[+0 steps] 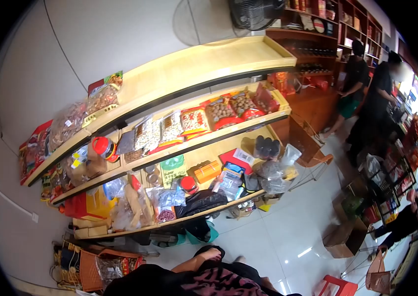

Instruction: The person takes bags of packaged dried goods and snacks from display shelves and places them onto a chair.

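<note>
Loosely curled, your left hand (212, 254), hold unclear, sat in front of the tiered pale-wood shelf (184, 71); right unseen. Seemingly idle; reaching its bottom tier's crumpled black plastic bag (202, 203) called for extending.

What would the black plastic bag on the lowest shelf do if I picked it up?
The black plastic bag would probably flop and change shape, since it looks thin and wrinkled. Its shiny surface might feel slippery. I can't tell its weight, because its contents are hidden.

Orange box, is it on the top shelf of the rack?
No, the orange box lies two shelves lower, beside a jar with a red lid.
</note>
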`<state>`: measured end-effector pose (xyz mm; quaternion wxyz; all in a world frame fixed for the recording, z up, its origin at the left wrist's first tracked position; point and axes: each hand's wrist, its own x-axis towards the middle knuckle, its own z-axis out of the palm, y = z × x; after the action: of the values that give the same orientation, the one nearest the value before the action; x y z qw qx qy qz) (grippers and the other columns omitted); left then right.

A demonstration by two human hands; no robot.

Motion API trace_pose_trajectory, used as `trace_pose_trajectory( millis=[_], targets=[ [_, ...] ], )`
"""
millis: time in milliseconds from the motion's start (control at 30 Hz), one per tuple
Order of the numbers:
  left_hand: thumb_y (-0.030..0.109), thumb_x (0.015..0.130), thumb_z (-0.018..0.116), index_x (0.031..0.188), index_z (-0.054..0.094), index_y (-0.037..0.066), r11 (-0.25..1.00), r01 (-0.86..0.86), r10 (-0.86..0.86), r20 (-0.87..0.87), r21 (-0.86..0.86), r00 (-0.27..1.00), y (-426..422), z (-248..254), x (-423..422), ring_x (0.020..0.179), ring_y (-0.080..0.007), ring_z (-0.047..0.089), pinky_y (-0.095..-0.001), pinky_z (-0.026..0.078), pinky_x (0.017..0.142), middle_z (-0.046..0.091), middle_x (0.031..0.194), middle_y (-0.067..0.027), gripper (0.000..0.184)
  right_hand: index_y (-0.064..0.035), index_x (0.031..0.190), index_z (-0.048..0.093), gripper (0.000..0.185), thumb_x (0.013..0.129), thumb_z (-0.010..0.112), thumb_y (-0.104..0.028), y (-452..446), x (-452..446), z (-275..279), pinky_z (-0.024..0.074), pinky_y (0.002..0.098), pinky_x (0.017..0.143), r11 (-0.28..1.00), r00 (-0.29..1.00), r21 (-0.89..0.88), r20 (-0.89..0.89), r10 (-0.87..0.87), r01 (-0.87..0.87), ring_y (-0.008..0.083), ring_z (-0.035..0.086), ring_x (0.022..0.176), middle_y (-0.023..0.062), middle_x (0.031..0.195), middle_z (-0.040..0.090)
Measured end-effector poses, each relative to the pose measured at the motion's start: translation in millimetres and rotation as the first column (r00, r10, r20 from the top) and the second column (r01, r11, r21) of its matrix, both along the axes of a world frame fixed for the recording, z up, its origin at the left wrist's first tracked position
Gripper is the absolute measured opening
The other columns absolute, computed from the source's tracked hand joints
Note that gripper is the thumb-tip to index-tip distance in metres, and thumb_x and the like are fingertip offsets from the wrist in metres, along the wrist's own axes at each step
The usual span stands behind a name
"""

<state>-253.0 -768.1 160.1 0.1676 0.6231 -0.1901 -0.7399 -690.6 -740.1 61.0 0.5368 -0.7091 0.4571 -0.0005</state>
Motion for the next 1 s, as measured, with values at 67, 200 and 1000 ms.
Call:
trace_pose_trajectory(
  millis=[67, 200, 1000],
  targets=[
    [0.033, 0.09, 0.052, 0.112, 0.055, 0.007, 0.998, -0.065, 0.065, -0.039, -0.004, 0.997, -9, -4, 17, 0.085, -0.0231, 0.065, -0.0362, 0.052, 0.071, 0.066, 0.106, -0.0124, 0.035, 0.0003, 0.085, 0.061, 0.02, 0.079, 0.061, -0.019, -35, 29, 18, 0.0466, 0.0353, 0.045, 0.984, 0.974, 0.159, 0.197, -0.115, 0.084, 0.0213, 0.058, 0.058, 0.0114, 0.074, 0.061],
    [0.038, 0.09, 0.049, 0.113, 0.058, 0.007, 0.956, 0.264, -0.242, 0.165, -0.131, 0.956, -49, 14, 59, 0.08, -0.0173, 0.062, -0.0329, 0.049, 0.065, 0.066, 0.103, -0.0066, 0.039, -0.0094, 0.11, 0.058, 0.025, 0.089, 0.051, -0.022, -147, 128, 12, 0.0483, 0.0362, 0.057, 0.644, 0.827, 0.521, -0.305, -0.472, 0.56, 0.0216, 0.065, 0.07, 0.0104, 0.088, 0.068],
    [0.056, 0.086, 0.053, 0.114, 0.057, 0.003, 0.721, 0.248, 0.654, 0.754, -0.647, 0.063, -196, 618, 643, 0.111, -0.031, 0.056, -0.0407, 0.039, 0.098, 0.063, 0.103, -0.0199, 0.06, 0.0034, 0.117, 0.052, 0.055, 0.095, 0.038, -0.045, -501, 795, 676, 0.0462, 0.0461, 0.091, 0.224, 0.93, -0.975, 0.093, 0.355, 0.013, 0.0396, 0.054, 0.108, 0.0282, 0.115, 0.056]
  ],
)
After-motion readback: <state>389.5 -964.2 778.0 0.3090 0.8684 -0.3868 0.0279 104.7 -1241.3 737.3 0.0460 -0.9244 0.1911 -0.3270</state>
